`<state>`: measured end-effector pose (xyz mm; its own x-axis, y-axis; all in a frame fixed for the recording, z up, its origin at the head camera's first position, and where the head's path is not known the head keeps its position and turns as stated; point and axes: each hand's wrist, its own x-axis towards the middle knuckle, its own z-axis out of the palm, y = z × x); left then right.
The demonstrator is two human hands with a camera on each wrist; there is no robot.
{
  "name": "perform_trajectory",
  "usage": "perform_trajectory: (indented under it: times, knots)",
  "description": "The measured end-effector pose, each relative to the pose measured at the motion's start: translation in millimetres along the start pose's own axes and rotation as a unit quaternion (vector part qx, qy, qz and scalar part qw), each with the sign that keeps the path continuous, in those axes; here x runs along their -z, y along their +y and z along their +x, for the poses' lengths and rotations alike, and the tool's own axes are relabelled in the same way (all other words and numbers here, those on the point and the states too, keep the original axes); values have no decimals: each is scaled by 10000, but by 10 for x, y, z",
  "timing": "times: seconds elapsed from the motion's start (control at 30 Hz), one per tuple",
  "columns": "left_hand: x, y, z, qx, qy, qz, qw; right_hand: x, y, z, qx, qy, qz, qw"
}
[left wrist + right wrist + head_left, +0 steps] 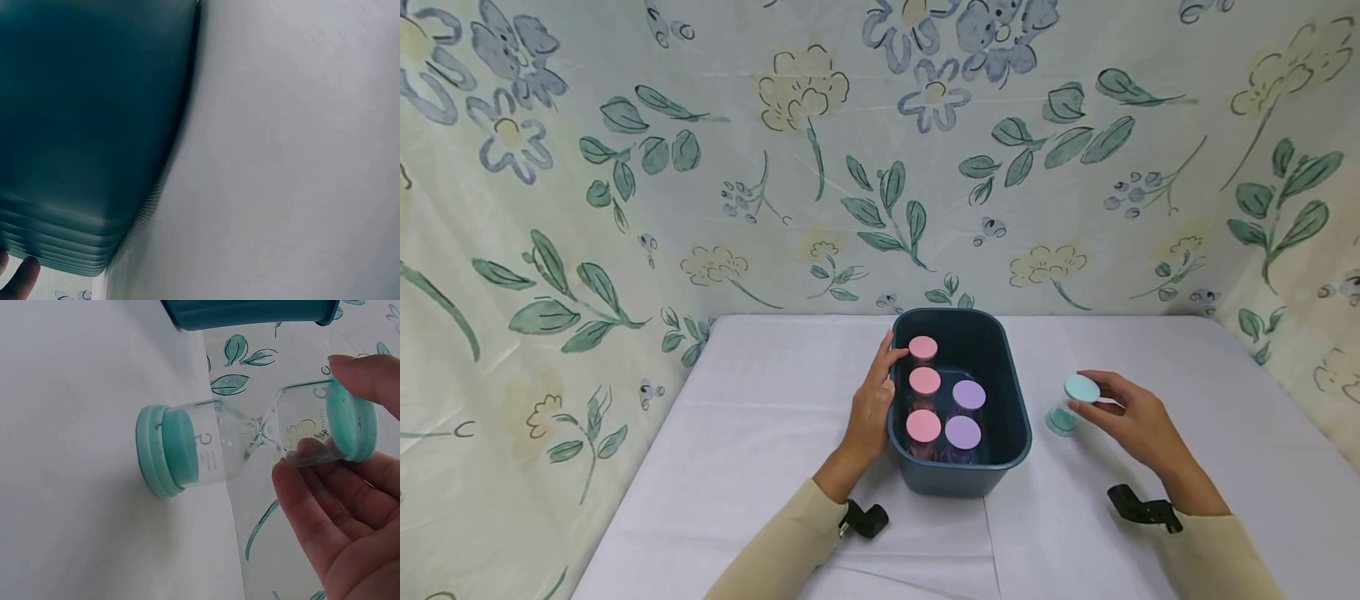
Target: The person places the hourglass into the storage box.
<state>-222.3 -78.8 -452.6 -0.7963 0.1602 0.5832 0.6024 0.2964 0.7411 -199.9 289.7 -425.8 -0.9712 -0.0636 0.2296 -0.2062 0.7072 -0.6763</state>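
My right hand (1131,421) pinches a sand timer (206,440) by its upper end, thumb on one side and fingers on the other. The timer has mint-green caps and clear glass, with green sand in the lower bulb. It is upright just right of a dark blue bin (958,481); whether its base touches the table, I cannot tell. My left hand (868,412) rests against the bin's left side, one finger reaching over the rim. Inside the bin, three timers with pink caps (924,381) form the left row, beside two with purple caps (962,432).
A white cloth (775,400) covers the table, creased near the front. Behind and at the sides hang floral curtains (850,167). The bin's raised walls surround the timers, and its floor shows at the back right.
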Motion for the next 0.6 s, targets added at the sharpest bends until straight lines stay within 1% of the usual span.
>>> perform_trajectory:
  times: [0.2,0.6]
  knots:
    - [-3,-3,-12,-6,-6,-67,10000,-5,-3,-7,-65,-10,-27,10000]
    - [9,1,-6,3,-21,-48,10000,-15,-59,-2,-9,-16,-26,10000]
